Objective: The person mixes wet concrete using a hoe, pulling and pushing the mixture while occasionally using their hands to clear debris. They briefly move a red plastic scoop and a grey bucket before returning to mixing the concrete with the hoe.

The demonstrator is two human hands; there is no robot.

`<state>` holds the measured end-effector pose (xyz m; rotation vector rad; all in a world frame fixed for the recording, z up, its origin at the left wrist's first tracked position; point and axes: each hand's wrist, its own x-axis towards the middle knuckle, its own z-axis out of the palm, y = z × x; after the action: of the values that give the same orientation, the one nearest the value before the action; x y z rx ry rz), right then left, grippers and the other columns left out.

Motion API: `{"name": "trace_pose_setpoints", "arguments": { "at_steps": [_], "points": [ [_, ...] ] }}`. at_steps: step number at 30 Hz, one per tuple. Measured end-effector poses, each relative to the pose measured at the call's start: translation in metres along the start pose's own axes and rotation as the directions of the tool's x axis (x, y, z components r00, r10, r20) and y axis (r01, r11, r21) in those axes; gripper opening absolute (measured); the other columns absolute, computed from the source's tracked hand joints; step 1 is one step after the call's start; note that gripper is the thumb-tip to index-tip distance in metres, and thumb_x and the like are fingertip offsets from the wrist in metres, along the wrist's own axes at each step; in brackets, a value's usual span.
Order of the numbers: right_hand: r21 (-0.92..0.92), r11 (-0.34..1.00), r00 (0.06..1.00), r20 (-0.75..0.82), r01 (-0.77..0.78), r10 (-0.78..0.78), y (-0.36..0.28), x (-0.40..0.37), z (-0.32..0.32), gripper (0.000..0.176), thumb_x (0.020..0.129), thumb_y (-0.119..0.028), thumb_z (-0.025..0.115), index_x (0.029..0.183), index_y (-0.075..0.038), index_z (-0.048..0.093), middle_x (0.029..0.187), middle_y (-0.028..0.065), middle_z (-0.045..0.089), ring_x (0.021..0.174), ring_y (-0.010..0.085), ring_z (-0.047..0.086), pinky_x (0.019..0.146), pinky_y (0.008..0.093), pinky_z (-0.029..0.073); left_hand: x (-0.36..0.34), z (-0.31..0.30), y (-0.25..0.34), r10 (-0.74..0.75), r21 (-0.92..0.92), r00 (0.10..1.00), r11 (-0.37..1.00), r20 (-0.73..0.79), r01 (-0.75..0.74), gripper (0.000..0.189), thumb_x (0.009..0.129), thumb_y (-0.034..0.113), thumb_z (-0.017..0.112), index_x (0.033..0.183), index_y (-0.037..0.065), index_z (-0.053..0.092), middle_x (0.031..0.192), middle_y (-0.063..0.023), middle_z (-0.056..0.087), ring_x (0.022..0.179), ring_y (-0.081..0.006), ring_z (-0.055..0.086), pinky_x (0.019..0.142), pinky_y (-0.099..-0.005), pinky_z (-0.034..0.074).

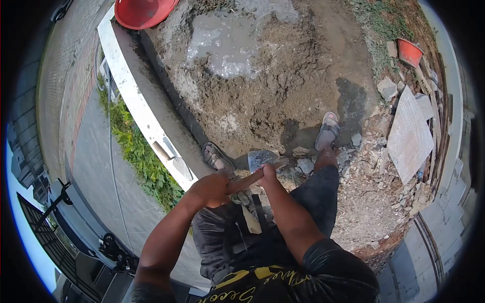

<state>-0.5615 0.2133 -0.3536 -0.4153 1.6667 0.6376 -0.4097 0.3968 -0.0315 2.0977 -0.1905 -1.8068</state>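
A hoe with a wooden handle [246,182] slants across in front of my body. My left hand [207,191] is wrapped round the handle's lower-left part. Further up, my right hand [269,174] is closed round the same handle. The hoe's grey metal blade [259,159] shows just beyond my right hand, near the ground between my sandalled feet. Ahead lies a heap of damp sandy mix [283,86], with a pool of grey, watery slurry [225,43] in its hollow.
A low white-topped wall [134,93] runs along the left, with green plants [134,146] outside it. A red basin [144,12] sits at the top left. At right are rubble, a red bucket [409,52] and a pale flat sheet [411,134]. Broken stones [305,165] lie near my feet.
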Motion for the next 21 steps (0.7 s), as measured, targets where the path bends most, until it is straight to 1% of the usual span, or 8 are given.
{"name": "trace_pose_setpoints", "arguments": {
  "at_steps": [3, 6, 9, 11, 12, 15, 18, 21],
  "points": [
    [0.035, 0.999, 0.998, -0.051, 0.030, -0.028, -0.004, -0.034, 0.032, 0.018, 0.081, -0.006, 0.052, 0.091, -0.004, 0.038, 0.075, 0.0094, 0.043, 0.061, 0.0230, 0.049, 0.057, 0.0365, 0.050, 0.002, -0.022, -0.004, -0.056, 0.055, 0.998, 0.997, 0.034, 0.055, 0.042, 0.079, 0.029, 0.069, 0.111, 0.004, 0.061, 0.094, -0.0200, 0.069, 0.092, -0.0390, 0.066, 0.081, -0.0463, 0.053],
    [0.124, 0.990, 0.994, 0.093, -0.064, 0.053, -0.003, -0.027, 0.056, 0.022, 0.081, -0.008, 0.052, 0.100, -0.008, 0.040, 0.076, 0.0105, 0.045, 0.057, 0.0250, 0.050, 0.055, 0.0406, 0.049, -0.010, -0.052, 0.007, -0.096, 0.124, 0.995, 0.988, 0.010, 0.094, 0.037, 0.080, 0.028, 0.068, 0.107, 0.004, 0.062, 0.093, -0.0190, 0.069, 0.092, -0.0384, 0.066, 0.081, -0.0462, 0.053],
    [0.148, 0.977, 0.961, 0.252, -0.153, 0.112, -0.005, -0.051, 0.107, 0.015, 0.081, -0.010, 0.056, 0.083, -0.007, 0.041, 0.068, 0.0069, 0.047, 0.054, 0.0199, 0.049, 0.054, 0.0345, 0.048, -0.034, -0.080, 0.029, -0.179, 0.154, 0.983, 0.971, -0.049, 0.185, 0.033, 0.082, 0.026, 0.066, 0.105, 0.004, 0.060, 0.089, -0.0187, 0.068, 0.091, -0.0381, 0.066, 0.081, -0.0470, 0.053],
    [0.123, 0.985, 0.951, 0.297, -0.123, 0.081, -0.003, -0.069, 0.131, 0.016, 0.081, -0.013, 0.057, 0.081, -0.008, 0.042, 0.065, 0.0060, 0.048, 0.053, 0.0186, 0.048, 0.052, 0.0329, 0.047, -0.050, -0.081, 0.031, -0.207, 0.170, 0.970, 0.959, -0.129, 0.227, 0.032, 0.082, 0.024, 0.066, 0.105, 0.004, 0.059, 0.087, -0.0189, 0.068, 0.088, -0.0383, 0.067, 0.080, -0.0478, 0.053],
    [0.110, 0.989, 0.945, 0.321, -0.104, 0.063, 0.001, -0.071, 0.138, 0.017, 0.081, -0.014, 0.058, 0.080, -0.008, 0.043, 0.064, 0.0055, 0.048, 0.052, 0.0180, 0.048, 0.051, 0.0321, 0.047, -0.060, -0.081, 0.030, -0.207, 0.169, 0.969, 0.959, -0.132, 0.227, 0.031, 0.082, 0.024, 0.065, 0.105, 0.004, 0.058, 0.086, -0.0188, 0.068, 0.087, -0.0384, 0.066, 0.079, -0.0483, 0.053],
    [0.099, 0.979, 0.935, 0.328, -0.176, 0.134, 0.018, -0.095, 0.139, 0.018, 0.081, -0.014, 0.058, 0.084, -0.009, 0.042, 0.069, 0.0063, 0.045, 0.054, 0.0201, 0.051, 0.052, 0.0354, 0.048, -0.098, -0.078, 0.026, -0.200, 0.152, 0.967, 0.963, -0.159, 0.224, 0.029, 0.082, 0.021, 0.064, 0.104, 0.004, 0.057, 0.084, -0.0184, 0.067, 0.084, -0.0384, 0.066, 0.077, -0.0493, 0.053],
    [0.022, 0.988, 0.933, 0.334, -0.150, 0.134, 0.031, -0.154, 0.142, 0.018, 0.081, -0.014, 0.058, 0.083, -0.008, 0.041, 0.070, 0.0065, 0.045, 0.055, 0.0195, 0.049, 0.052, 0.0360, 0.048, -0.144, -0.075, 0.020, -0.202, 0.113, 0.958, 0.967, -0.202, 0.228, 0.028, 0.080, 0.019, 0.065, 0.102, 0.005, 0.057, 0.083, -0.0172, 0.067, 0.080, -0.0375, 0.067, 0.072, -0.0492, 0.053],
    [-0.018, 0.997, 0.942, 0.327, -0.073, 0.075, 0.051, -0.205, 0.157, 0.017, 0.081, -0.016, 0.060, 0.083, -0.008, 0.044, 0.066, 0.0044, 0.048, 0.053, 0.0181, 0.049, 0.055, 0.0333, 0.048, -0.204, -0.072, 0.002, -0.181, 0.052, 0.945, 0.978, -0.274, 0.203, 0.031, 0.077, 0.019, 0.067, 0.104, 0.007, 0.057, 0.081, -0.0155, 0.068, 0.075, -0.0361, 0.067, 0.068, -0.0478, 0.054]
  ]
}}
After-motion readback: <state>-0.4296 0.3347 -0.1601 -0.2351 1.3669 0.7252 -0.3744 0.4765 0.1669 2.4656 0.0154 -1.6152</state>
